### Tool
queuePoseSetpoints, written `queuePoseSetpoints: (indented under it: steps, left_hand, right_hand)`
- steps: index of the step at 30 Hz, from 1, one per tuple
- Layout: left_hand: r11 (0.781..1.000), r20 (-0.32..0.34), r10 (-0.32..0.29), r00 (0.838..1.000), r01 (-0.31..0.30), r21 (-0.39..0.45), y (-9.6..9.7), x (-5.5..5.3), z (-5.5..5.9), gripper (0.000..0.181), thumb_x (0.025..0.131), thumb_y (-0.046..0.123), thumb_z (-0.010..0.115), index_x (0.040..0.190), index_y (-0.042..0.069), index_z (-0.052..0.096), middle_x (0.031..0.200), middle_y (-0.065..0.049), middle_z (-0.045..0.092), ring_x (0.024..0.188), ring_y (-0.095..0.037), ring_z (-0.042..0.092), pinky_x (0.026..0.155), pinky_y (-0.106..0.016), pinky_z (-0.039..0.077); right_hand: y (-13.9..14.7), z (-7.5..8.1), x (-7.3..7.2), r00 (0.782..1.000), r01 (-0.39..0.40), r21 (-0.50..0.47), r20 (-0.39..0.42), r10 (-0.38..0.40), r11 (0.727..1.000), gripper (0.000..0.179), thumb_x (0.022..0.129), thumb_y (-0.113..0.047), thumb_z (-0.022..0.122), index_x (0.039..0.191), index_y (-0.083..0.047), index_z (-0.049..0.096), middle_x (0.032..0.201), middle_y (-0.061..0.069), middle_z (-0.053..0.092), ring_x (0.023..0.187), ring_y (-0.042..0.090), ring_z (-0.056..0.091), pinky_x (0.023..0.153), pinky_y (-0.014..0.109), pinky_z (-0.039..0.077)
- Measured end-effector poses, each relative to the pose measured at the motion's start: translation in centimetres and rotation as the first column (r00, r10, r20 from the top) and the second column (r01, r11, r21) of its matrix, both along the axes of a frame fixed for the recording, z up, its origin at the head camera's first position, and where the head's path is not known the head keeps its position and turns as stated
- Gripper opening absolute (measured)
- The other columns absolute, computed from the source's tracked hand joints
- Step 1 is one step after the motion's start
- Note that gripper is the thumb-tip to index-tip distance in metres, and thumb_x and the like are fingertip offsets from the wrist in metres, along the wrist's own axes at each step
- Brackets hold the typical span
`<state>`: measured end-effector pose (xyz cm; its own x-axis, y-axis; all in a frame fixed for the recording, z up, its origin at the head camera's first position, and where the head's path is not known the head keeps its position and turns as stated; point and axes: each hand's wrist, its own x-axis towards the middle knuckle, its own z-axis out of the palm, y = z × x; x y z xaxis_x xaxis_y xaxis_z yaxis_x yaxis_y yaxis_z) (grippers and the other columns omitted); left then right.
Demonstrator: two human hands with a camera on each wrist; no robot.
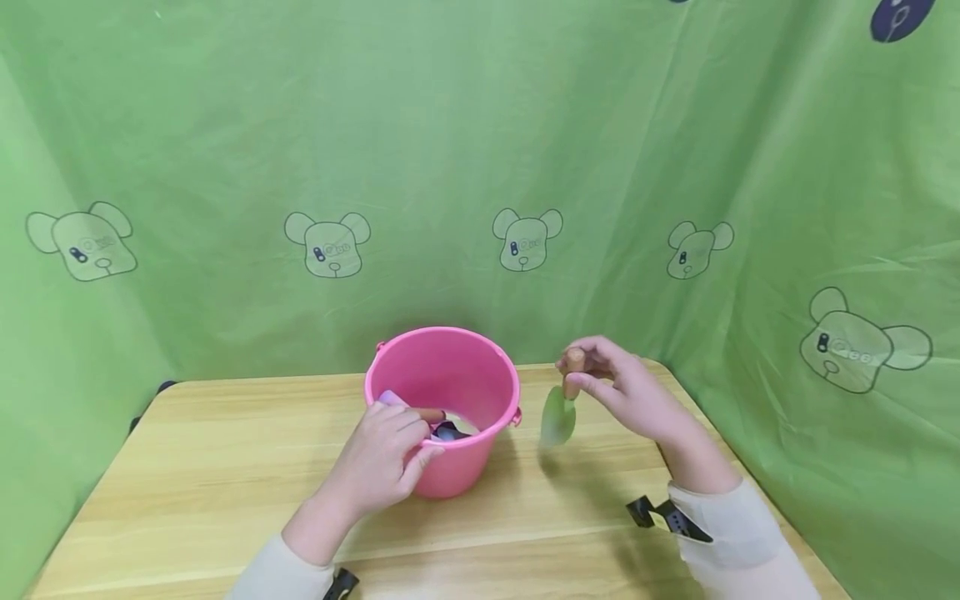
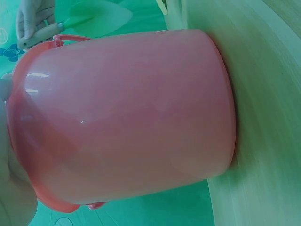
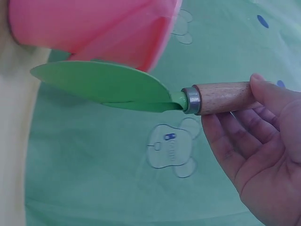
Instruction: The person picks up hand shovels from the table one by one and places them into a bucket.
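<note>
A pink bucket [image 1: 450, 477] stands upright on the wooden table. My left hand [image 1: 378, 458] grips its near rim, thumb outside and fingers over the inner side. Inside the bucket lie a wooden-handled item [image 1: 431, 414], a dark piece [image 1: 448, 431] and a purple piece [image 1: 390, 398]; their kinds are partly hidden. To the right of the bucket, my right hand [image 1: 626, 392] holds a small green garden trowel [image 3: 108, 87] by its wooden handle, between thumb and fingers. The trowel's blade hangs downward above the tabletop, apart from the bucket in the head view.
The wooden table [image 1: 247, 467] reaches back to a green cloth [image 1: 442, 150] with printed bear heads, which also runs along both sides. The bucket stands near the table's back edge. A dark object [image 1: 167, 386] shows at the back left corner.
</note>
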<state>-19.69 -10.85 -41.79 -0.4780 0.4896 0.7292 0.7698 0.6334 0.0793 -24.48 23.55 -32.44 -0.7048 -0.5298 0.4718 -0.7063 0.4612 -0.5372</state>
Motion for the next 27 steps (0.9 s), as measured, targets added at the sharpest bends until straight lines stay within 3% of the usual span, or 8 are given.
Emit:
queuePoseSetpoints:
  steps: [10,15,21,27]
  left_hand:
    - [1.000,0.002,-0.005,1.000,0.005,0.010,-0.1,-0.1,0.1,0.032,0.101,0.038,0.052,0.081,0.016,0.062,0.105,0.001,0.072,0.095,-0.019,0.066,0.088,-0.042,0.046]
    - [1.000,0.017,-0.004,1.000,0.004,0.011,-0.1,-0.1,0.2,0.036,0.102,0.042,0.049,0.080,0.016,0.062,0.107,0.001,0.072,0.097,-0.022,0.066,0.090,-0.041,0.045]
    - [1.000,0.018,-0.008,1.000,0.008,0.013,0.0,0.0,0.2,0.032,0.101,0.039,0.054,0.081,0.016,0.062,0.107,0.001,0.072,0.096,-0.022,0.065,0.089,-0.043,0.046]
    - [1.000,0.011,-0.015,1.000,0.015,0.014,0.1,0.0,0.1,0.032,0.101,0.039,0.053,0.080,0.016,0.062,0.106,0.001,0.072,0.095,-0.021,0.066,0.088,-0.043,0.046]
  right_hand:
    - [-0.7,4.8,0.7,0.999,0.016,0.045,-0.041,-0.015,0.999,0.027,0.093,0.005,0.063,0.119,0.001,0.056,0.114,0.009,0.069,0.104,0.017,0.066,0.091,0.018,0.050]
    - [-0.9,6.7,0.9,0.998,-0.005,0.020,-0.069,0.006,1.000,0.027,0.093,0.008,0.062,0.118,0.002,0.056,0.114,0.011,0.068,0.104,0.008,0.065,0.089,0.018,0.051]
    - [-1.3,8.2,1.0,0.994,-0.038,-0.011,-0.105,0.037,0.999,0.027,0.092,0.010,0.062,0.117,0.004,0.055,0.114,0.012,0.068,0.106,0.003,0.063,0.090,0.019,0.051]
    - [-1.7,9.0,1.3,0.995,-0.045,-0.046,-0.092,0.041,0.998,0.031,0.093,0.011,0.060,0.123,0.006,0.053,0.117,0.014,0.067,0.108,0.003,0.063,0.093,0.020,0.051]
